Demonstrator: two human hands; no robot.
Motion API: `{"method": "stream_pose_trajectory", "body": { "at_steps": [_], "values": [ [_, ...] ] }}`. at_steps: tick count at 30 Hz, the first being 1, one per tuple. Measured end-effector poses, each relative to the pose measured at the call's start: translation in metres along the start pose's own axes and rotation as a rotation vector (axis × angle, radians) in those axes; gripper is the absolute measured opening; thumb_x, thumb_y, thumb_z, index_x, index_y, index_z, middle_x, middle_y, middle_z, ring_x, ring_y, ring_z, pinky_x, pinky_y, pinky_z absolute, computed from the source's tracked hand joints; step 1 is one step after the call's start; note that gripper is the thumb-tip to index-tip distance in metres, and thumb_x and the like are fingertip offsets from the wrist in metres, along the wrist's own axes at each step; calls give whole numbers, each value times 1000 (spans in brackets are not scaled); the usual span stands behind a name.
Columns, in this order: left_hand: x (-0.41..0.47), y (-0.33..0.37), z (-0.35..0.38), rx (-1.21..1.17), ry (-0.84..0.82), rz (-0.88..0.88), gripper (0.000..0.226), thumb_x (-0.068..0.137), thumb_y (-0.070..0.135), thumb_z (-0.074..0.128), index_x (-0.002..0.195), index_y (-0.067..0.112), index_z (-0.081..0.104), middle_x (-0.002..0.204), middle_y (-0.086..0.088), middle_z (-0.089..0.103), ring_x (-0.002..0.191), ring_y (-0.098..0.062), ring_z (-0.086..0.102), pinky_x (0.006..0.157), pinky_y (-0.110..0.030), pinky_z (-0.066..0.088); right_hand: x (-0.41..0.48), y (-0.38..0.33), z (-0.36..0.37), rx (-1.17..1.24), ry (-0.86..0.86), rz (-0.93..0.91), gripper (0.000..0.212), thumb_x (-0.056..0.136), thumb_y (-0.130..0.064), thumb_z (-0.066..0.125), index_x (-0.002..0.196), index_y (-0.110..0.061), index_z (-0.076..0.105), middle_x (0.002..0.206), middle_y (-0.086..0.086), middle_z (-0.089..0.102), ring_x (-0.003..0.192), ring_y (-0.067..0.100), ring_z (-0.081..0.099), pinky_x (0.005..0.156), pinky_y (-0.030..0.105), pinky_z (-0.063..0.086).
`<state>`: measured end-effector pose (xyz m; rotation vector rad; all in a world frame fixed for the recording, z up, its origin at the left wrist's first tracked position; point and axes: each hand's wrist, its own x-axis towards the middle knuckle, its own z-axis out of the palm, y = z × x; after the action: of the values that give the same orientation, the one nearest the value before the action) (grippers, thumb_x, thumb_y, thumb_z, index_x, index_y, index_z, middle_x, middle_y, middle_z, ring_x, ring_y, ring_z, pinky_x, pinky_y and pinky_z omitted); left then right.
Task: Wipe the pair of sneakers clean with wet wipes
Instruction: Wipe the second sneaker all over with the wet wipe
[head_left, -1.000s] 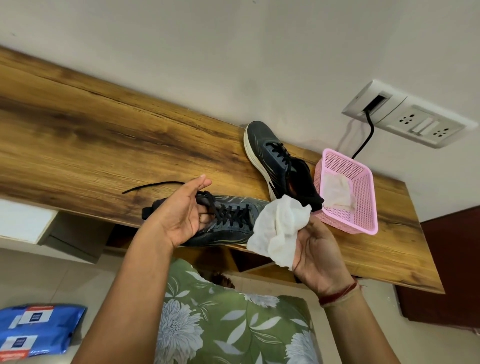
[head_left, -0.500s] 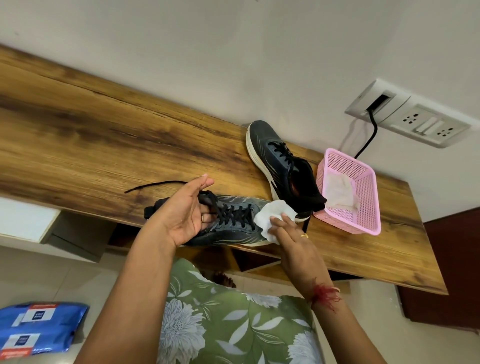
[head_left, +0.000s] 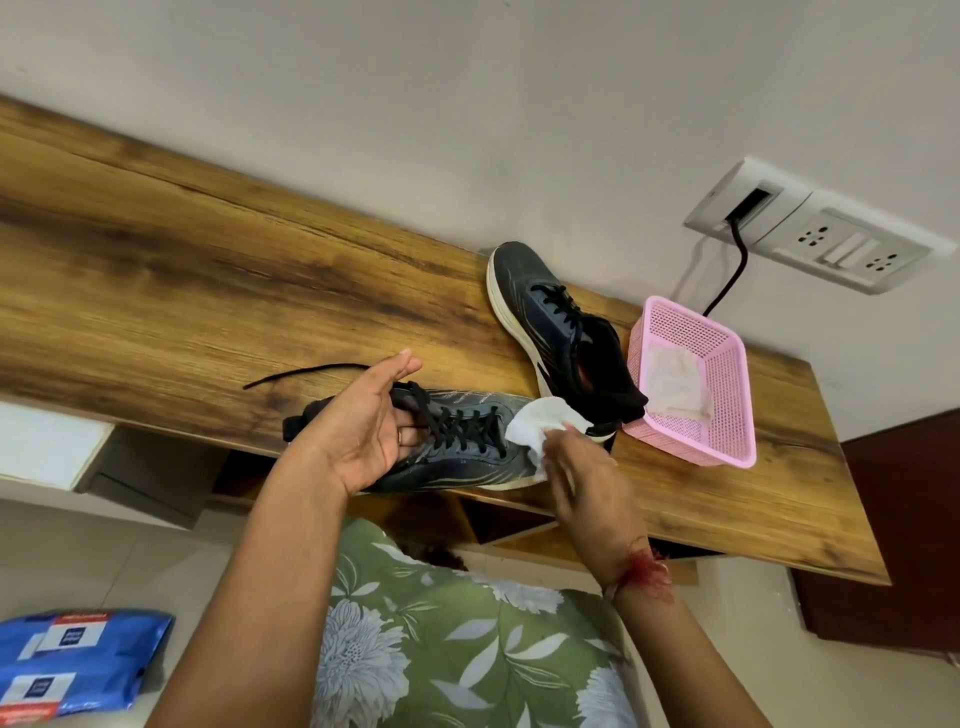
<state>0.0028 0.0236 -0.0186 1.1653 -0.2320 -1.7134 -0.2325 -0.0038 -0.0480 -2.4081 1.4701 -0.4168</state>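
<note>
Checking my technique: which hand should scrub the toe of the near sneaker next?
Right. The right hand holds the wet wipe against the toe of the near sneaker, while the left hand grips that sneaker by its collar, steadying it.

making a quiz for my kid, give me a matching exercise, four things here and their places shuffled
Things
1. white wet wipe
2. pink plastic mesh basket
3. blue pack of wipes
4. far dark grey sneaker

Places
A. bottom left of view, off the wooden desk
B. under the right hand, on the near grey sneaker
C. desk's right end, holding a used wipe
D. near the wall, beside the basket

Pairs: 1-B, 2-C, 3-A, 4-D
</note>
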Motion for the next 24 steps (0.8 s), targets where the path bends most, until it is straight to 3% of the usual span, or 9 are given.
{"method": "stream_pose_trajectory", "body": {
  "at_steps": [2, 4, 6, 8, 11, 14, 19, 22, 24],
  "values": [
    [0, 0, 1, 1, 7, 2, 42, 97, 43, 41, 134, 23, 44, 78, -17, 64, 46, -15, 56, 42, -16, 45, 5, 2, 1, 37, 108, 69, 26, 91, -14, 56, 117, -16, 57, 125, 2, 54, 107, 11, 53, 87, 31, 50],
    [0, 0, 1, 9, 15, 0, 43, 97, 44, 41, 135, 23, 43, 78, -17, 62, 45, -14, 54, 41, -16, 44, 7, -2, 7, -16, 73, 98, 36, 91, -10, 55, 126, -14, 56, 139, 7, 46, 121, 20, 47, 100, 34, 41],
    [-1, 1, 0, 23, 15, -10, 44, 97, 45, 40, 135, 24, 43, 86, -19, 63, 52, -17, 54, 43, -19, 46, 3, -11, 15, -62, 18, 87, 42, 86, 1, 58, 126, -11, 58, 137, 9, 50, 129, 26, 44, 106, 34, 29],
    [-1, 1, -1, 22, 14, -14, 44, 97, 46, 40, 135, 24, 43, 94, -21, 61, 54, -17, 57, 43, -19, 47, -6, -19, 21, -198, -2, -48, 55, 68, 10, 71, 119, -8, 63, 125, 10, 60, 119, 26, 54, 100, 34, 32],
    [-2, 1, -2, 10, 5, -14, 42, 97, 45, 39, 134, 25, 44, 89, -18, 60, 48, -16, 60, 42, -17, 46, -9, -6, 15, -324, -16, -177, 71, 49, 13, 82, 115, -7, 64, 118, 12, 64, 110, 25, 61, 91, 39, 43],
    [-2, 0, -2, 16, 21, 0, 43, 96, 46, 41, 133, 25, 44, 90, -19, 61, 59, -19, 56, 46, -20, 48, 0, 5, 7, -231, 27, -60, 65, 54, 14, 80, 114, -4, 65, 117, 15, 64, 110, 31, 60, 93, 45, 40],
    [-4, -2, -8, 3, 76, 15, 44, 95, 48, 43, 133, 26, 44, 105, -25, 58, 78, -27, 52, 63, -29, 44, -9, -16, 15, -225, -50, -214, 57, 59, 14, 75, 110, -9, 66, 114, 9, 66, 109, 23, 61, 93, 35, 44],
    [-8, -2, -10, -25, 83, 27, 42, 95, 47, 44, 130, 25, 46, 102, -24, 63, 81, -28, 55, 70, -32, 45, 6, -10, 7, -124, 10, -4, 47, 79, 9, 60, 121, -11, 61, 128, 10, 57, 124, 24, 50, 106, 33, 23],
    [-9, -2, -12, -42, 114, 41, 41, 94, 49, 44, 128, 26, 46, 102, -24, 64, 83, -29, 59, 71, -33, 47, 6, -30, 13, -99, -18, -8, 44, 87, 5, 51, 127, -13, 56, 134, 8, 52, 128, 22, 45, 106, 29, 20]
  ]
}}
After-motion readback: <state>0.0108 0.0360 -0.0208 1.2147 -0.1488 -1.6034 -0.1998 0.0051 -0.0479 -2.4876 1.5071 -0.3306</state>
